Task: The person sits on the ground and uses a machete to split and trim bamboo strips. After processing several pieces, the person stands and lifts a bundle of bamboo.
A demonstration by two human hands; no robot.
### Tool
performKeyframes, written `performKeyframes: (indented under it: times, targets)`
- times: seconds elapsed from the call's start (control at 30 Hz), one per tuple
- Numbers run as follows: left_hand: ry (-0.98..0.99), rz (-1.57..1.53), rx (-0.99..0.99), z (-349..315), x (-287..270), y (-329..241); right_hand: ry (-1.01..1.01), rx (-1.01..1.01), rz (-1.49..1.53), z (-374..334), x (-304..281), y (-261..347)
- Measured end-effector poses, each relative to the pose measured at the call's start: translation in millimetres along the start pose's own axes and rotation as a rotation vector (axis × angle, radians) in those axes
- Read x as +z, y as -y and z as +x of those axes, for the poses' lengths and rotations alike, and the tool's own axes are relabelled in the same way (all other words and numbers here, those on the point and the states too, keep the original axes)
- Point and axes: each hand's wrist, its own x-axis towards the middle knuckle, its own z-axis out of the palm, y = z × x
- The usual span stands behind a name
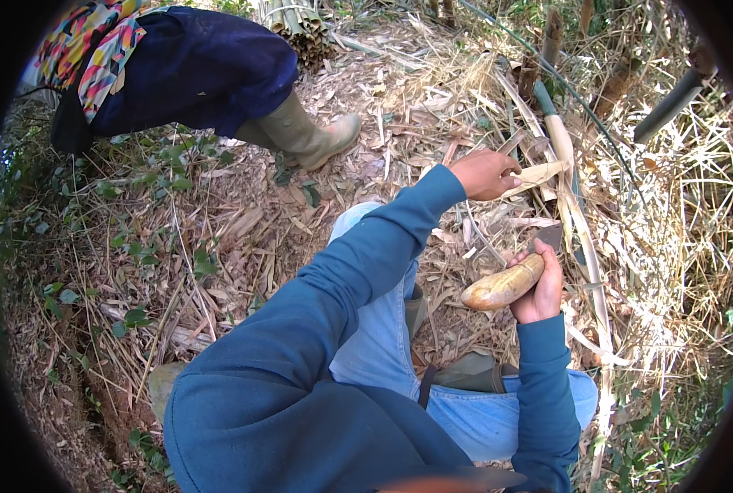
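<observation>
My left hand point(486, 174) is closed, pinching the near end of a pale, flat strip of dry plant material point(539, 174), which may be bamboo sheath. The strip's other end reaches a long, pale, stripped pole point(578, 218) lying on the ground. Closer to me, my right hand point(541, 289) grips a knife by its thick, yellowish-brown wooden handle point(504, 284). The rounded butt points toward my lower left. Its short dark blade point(550, 237) shows above my fingers, near the pole; how far it extends is hard to make out.
Another person in dark blue trousers and a rubber boot point(305, 135) stands at the upper left. A bundle of cut bamboo point(297, 23) lies behind them. Stumps point(552, 37) and a thin green stem point(576, 90) are at the upper right. Dry leaves point(260, 230) cover the ground.
</observation>
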Motion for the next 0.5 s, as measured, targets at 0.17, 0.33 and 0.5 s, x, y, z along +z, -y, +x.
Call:
performKeyframes:
  times: [0.17, 0.33, 0.5]
  targets:
    - [0.015, 0.007, -0.009, 1.4, -0.6, 0.0, -0.020, 0.008, 0.000, -0.1, 1.3, 1.6]
    - [0.021, 0.000, -0.015, 1.1, -2.7, -0.7, -0.021, -0.001, -0.012, -0.9, 3.3, 1.6]
    - [0.021, 0.015, -0.021, 0.4, -4.0, -0.8, -0.013, 0.018, -0.010, -2.3, 6.1, 0.8]
